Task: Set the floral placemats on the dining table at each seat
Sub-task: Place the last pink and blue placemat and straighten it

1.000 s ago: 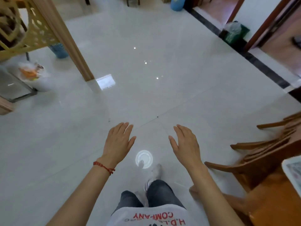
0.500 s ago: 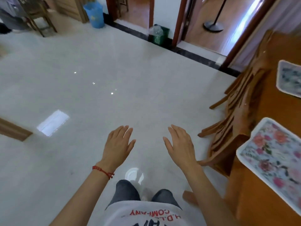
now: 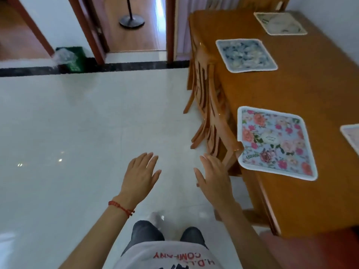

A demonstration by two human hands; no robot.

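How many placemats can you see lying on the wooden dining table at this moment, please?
4. A pink-and-blue floral placemat lies nearest, a blue-grey floral placemat further along the same edge, a pale cream placemat at the far end, and a pinkish placemat cut off at the right. More may lie outside the view.

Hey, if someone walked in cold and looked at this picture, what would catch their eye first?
Probably the pink floral placemat, bright against the orange-brown dining table on the right, near its front edge. Beyond it lie a blue-grey placemat and a pale one at the far end. In the foreground, the left hand and right hand hang open and empty over the shiny white floor.
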